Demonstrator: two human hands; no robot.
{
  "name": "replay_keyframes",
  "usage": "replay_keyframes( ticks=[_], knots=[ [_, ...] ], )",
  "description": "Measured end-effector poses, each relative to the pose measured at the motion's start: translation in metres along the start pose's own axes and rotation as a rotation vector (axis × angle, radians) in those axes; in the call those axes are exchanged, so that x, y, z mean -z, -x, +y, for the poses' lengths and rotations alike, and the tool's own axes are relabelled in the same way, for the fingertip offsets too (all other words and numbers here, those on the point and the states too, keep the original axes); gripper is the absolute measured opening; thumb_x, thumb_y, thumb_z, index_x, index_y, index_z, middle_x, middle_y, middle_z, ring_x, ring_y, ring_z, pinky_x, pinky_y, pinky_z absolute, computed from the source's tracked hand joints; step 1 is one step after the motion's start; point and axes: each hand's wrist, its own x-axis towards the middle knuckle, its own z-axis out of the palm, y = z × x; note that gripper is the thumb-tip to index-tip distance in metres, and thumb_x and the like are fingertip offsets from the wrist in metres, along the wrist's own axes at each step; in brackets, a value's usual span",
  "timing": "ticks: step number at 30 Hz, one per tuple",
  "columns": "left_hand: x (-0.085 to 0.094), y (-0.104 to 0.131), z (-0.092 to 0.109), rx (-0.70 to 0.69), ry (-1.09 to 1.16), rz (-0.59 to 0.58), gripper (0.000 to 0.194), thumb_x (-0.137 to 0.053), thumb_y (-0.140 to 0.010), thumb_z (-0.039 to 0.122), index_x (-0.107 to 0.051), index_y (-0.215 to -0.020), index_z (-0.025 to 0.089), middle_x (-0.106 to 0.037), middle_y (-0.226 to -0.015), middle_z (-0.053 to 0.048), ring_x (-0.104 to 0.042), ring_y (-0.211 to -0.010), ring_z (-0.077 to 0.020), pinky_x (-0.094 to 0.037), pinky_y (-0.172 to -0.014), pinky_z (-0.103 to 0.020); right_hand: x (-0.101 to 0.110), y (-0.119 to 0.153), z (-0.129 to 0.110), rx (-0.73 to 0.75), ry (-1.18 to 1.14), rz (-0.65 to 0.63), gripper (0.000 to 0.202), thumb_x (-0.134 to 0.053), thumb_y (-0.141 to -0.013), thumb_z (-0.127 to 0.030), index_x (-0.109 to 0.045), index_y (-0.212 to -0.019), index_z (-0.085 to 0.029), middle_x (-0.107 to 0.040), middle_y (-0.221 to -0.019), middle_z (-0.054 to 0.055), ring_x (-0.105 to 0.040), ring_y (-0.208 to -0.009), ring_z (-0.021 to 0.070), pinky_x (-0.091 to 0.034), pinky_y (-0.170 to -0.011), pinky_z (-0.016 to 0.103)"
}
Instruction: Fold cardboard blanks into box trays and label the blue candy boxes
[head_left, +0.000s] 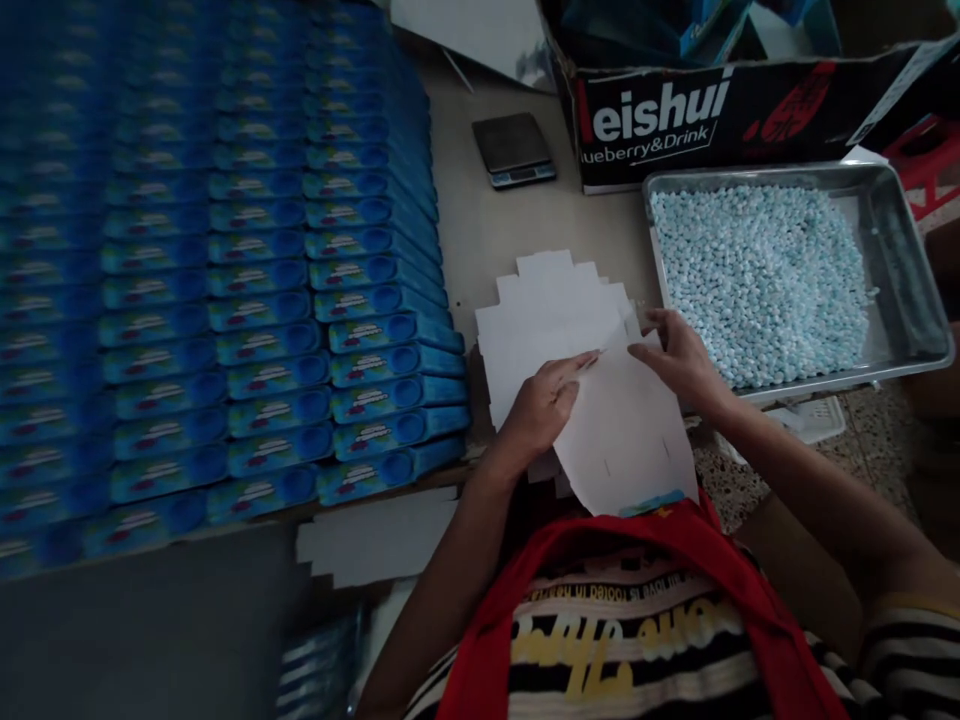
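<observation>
A white card sheet point(626, 430) with small slits lies in front of my body, tilted over a stack of white die-cut cardboard blanks point(544, 300). My left hand point(549, 398) rests on the sheet's left edge, its fingers stretched toward the middle. At the sheet's upper right, my right hand point(679, 355) touches the edge with thumb and fingers apart. A bit of blue print shows at the sheet's near end, by the red apron.
Rows of blue boxes point(270, 290) fill the left side. A metal tray point(907, 300) holds pale blue pellets point(761, 285) at right. Behind stand a small scale point(514, 148) and a black carton point(660, 125). More white blanks point(379, 540) lie below the table edge.
</observation>
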Motion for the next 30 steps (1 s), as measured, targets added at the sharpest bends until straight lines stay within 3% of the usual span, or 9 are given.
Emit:
replay_keyframes(
  ticks=[2, 4, 9, 15, 18, 21, 24, 27, 30],
  knots=[
    [-0.002, 0.006, 0.002, -0.062, -0.068, -0.022, 0.039, -0.054, -0.096, 0.03, -0.078, -0.126, 0.025, -0.074, -0.135, -0.008, -0.063, -0.131, -0.0275, -0.044, -0.123, -0.052, 0.003, 0.011, -0.003, -0.044, -0.072, -0.122, 0.029, -0.06, -0.085, -0.032, -0.071, -0.108, -0.018, -0.072, -0.095, 0.008, -0.066, -0.088, 0.0269, -0.057, -0.085, 0.045],
    [-0.004, 0.01, 0.003, -0.096, -0.127, -0.004, 0.039, -0.052, -0.099, 0.033, -0.077, -0.127, 0.024, -0.069, -0.137, -0.01, -0.061, -0.13, -0.0273, -0.044, -0.123, -0.052, 0.003, 0.022, -0.007, 0.005, -0.088, -0.136, 0.025, -0.055, -0.086, -0.028, -0.073, -0.101, -0.02, -0.073, -0.094, 0.007, -0.068, -0.091, 0.0269, -0.058, -0.085, 0.043],
    [-0.01, 0.017, 0.006, 0.014, -0.098, 0.225, 0.047, -0.054, -0.097, 0.045, -0.077, -0.127, 0.015, -0.051, -0.15, -0.017, -0.058, -0.133, -0.0301, -0.04, -0.126, -0.05, 0.005, 0.042, -0.005, 0.273, -0.037, -0.015, 0.038, -0.055, -0.087, -0.028, -0.075, -0.119, -0.024, -0.074, -0.113, 0.008, -0.068, -0.105, 0.0274, -0.056, -0.096, 0.046],
    [-0.021, 0.025, 0.022, 0.176, 0.419, 0.245, 0.048, -0.061, -0.087, 0.044, -0.076, -0.127, 0.022, -0.067, -0.145, -0.009, -0.054, -0.143, -0.0338, -0.045, -0.121, -0.049, 0.019, 0.024, 0.017, -0.103, -0.434, -0.252, 0.067, -0.068, -0.077, -0.036, -0.063, -0.143, -0.023, -0.076, -0.111, 0.007, -0.07, -0.089, 0.0256, -0.059, -0.076, 0.041],
    [-0.025, 0.016, 0.027, 0.255, 0.683, 0.216, 0.059, -0.06, -0.082, 0.045, -0.072, -0.133, 0.018, -0.075, -0.132, -0.01, -0.066, -0.127, -0.0347, -0.054, -0.108, -0.049, 0.012, 0.019, 0.018, 0.05, -0.274, -0.147, 0.062, -0.061, -0.079, -0.03, -0.065, -0.141, -0.024, -0.073, -0.118, 0.007, -0.068, -0.096, 0.0265, -0.059, -0.086, 0.046],
    [-0.019, 0.005, 0.03, 0.327, 0.736, 0.15, 0.061, -0.062, -0.079, 0.043, -0.071, -0.132, 0.016, -0.078, -0.122, -0.01, -0.071, -0.116, -0.0337, -0.058, -0.098, -0.045, 0.002, 0.027, 0.014, 0.323, 0.004, 0.011, 0.06, -0.052, -0.083, -0.022, -0.066, -0.14, -0.024, -0.069, -0.117, 0.009, -0.065, -0.106, 0.0275, -0.056, -0.097, 0.05],
    [-0.009, 0.002, 0.032, 0.36, 0.712, 0.132, 0.061, -0.065, -0.076, 0.039, -0.07, -0.133, 0.016, -0.077, -0.124, -0.009, -0.071, -0.114, -0.0321, -0.058, -0.095, -0.042, 0.001, 0.039, 0.012, 0.44, 0.106, -0.026, 0.063, -0.049, -0.086, -0.02, -0.062, -0.148, -0.021, -0.066, -0.115, 0.011, -0.065, -0.106, 0.0266, -0.056, -0.098, 0.048],
    [-0.006, 0.006, 0.03, 0.354, 0.716, 0.111, 0.062, -0.063, -0.076, 0.037, -0.07, -0.134, 0.017, -0.076, -0.13, -0.008, -0.071, -0.114, -0.0314, -0.058, -0.093, -0.04, 0.009, 0.04, 0.012, 0.261, -0.067, -0.093, 0.061, -0.054, -0.087, -0.026, -0.062, -0.148, -0.023, -0.07, -0.116, 0.01, -0.066, -0.103, 0.0257, -0.059, -0.092, 0.044],
    [-0.007, 0.008, 0.024, 0.341, 0.755, 0.085, 0.063, -0.06, -0.076, 0.037, -0.071, -0.135, 0.016, -0.076, -0.131, -0.008, -0.072, -0.111, -0.0311, -0.059, -0.089, -0.04, 0.016, 0.03, 0.008, 0.044, -0.237, -0.126, 0.058, -0.06, -0.09, -0.038, -0.064, -0.145, -0.023, -0.075, -0.104, 0.006, -0.069, -0.091, 0.0241, -0.06, -0.083, 0.042]
  ],
)
